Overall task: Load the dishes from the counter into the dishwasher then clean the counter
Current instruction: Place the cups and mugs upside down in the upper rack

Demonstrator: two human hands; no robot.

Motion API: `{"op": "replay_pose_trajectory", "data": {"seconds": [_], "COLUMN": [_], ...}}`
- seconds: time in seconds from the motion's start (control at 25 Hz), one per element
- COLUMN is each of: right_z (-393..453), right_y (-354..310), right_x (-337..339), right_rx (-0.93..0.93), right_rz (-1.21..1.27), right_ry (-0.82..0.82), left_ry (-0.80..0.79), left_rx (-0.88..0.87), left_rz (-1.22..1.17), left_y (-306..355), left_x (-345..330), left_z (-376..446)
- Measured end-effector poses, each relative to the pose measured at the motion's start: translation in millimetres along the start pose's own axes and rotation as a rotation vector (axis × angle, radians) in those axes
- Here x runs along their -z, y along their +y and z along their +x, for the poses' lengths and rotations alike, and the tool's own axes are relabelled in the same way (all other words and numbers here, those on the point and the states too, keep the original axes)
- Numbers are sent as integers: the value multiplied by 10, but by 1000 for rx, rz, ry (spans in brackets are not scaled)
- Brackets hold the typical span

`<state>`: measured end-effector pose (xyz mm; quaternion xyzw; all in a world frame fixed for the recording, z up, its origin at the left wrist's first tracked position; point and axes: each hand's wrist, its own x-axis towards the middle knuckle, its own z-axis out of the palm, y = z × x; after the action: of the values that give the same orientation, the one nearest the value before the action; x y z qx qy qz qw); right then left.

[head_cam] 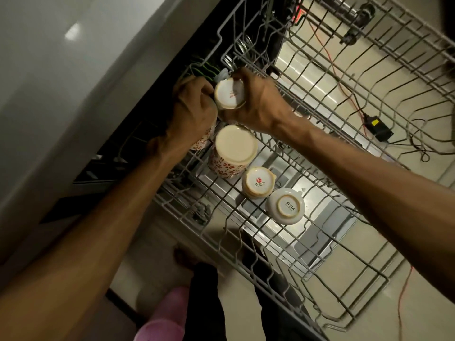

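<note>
Slipper (pixel 162 316): pink, at the bottom edge of view, on the floor below the rack.
Rack (pixel 246 232): grey wire upper basket, pulled out; cups stand on it upside down.
White cup (pixel 285 206): nearest in the row, base up, printed "SISTA".
Cream cup (pixel 258 183): just beside it, base printed "Somny" under a small red mark.
Flowered mug (pixel 232 152): taller, red flower pattern, plain base, touching the cream cup.
Held cup (pixel 229 94): at the far left corner of the rack, upside down; a red mark on its base is too blurred to read.
Left hand (pixel 194 112): fingers curled at the cup's left side, over a second flowered mug.
Right hand (pixel 258 99): wrapped round the cup's right side.
Handling: glazed ceramic, stiff, breakable, likely slippery if wet; best taken round the body or by the handle, and set down gently between the wires.
</note>
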<state>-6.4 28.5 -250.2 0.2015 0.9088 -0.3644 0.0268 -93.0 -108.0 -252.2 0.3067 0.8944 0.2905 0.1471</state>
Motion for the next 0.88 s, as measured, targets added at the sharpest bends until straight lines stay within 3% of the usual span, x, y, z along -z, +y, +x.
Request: {"op": "replay_pose_trajectory", "data": {"seconds": [0.2, 0.88], "right_z": [41, 38], "right_y": [-21, 143], "right_x": [-36, -69], "right_rx": [-17, 109], "right_rz": [-21, -171], "right_ry": [-50, -200], "left_ry": [-16, -237], "left_rx": [-68, 45], "left_rz": [80, 169], "left_y": [-53, 130], "left_x": [-43, -72], "left_z": [2, 183]}}
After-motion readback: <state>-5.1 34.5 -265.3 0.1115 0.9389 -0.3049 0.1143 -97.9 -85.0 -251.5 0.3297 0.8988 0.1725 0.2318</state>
